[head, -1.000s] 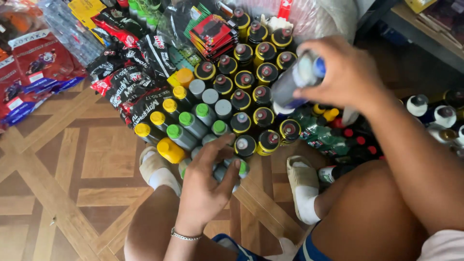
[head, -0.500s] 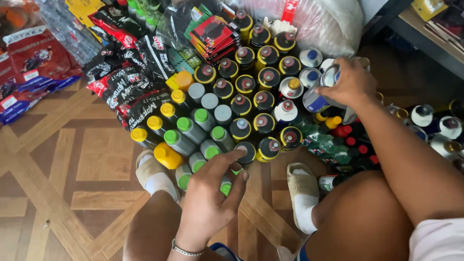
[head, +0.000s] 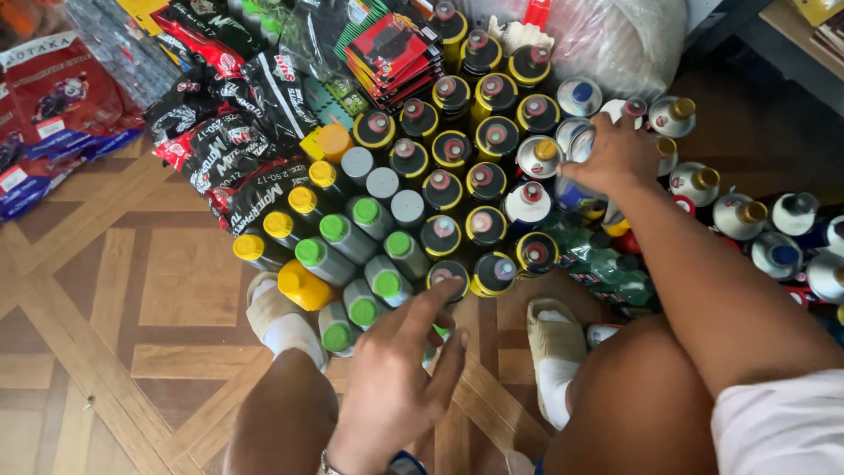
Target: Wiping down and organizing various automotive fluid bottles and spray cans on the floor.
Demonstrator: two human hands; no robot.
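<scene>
The person is wearing pale beige slip-on sandals (head: 552, 330) over white socks (head: 290, 334), one on each foot. A thin beaded bracelet (head: 330, 462) is circling the wrist of the left hand (head: 396, 387), and beside it a bit of blue fabric (head: 406, 464) is peeking out at the lower edge. The right hand (head: 615, 158) and both forearms are going bare, without sleeves or rings. A white garment (head: 774, 422) is showing at the lower right corner.

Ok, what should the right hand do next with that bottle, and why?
Probably let go and draw back: the right hand rests on a silver blue-labelled bottle already standing upright among the silver bottles, beside the black yellow-rimmed bottles.
</scene>
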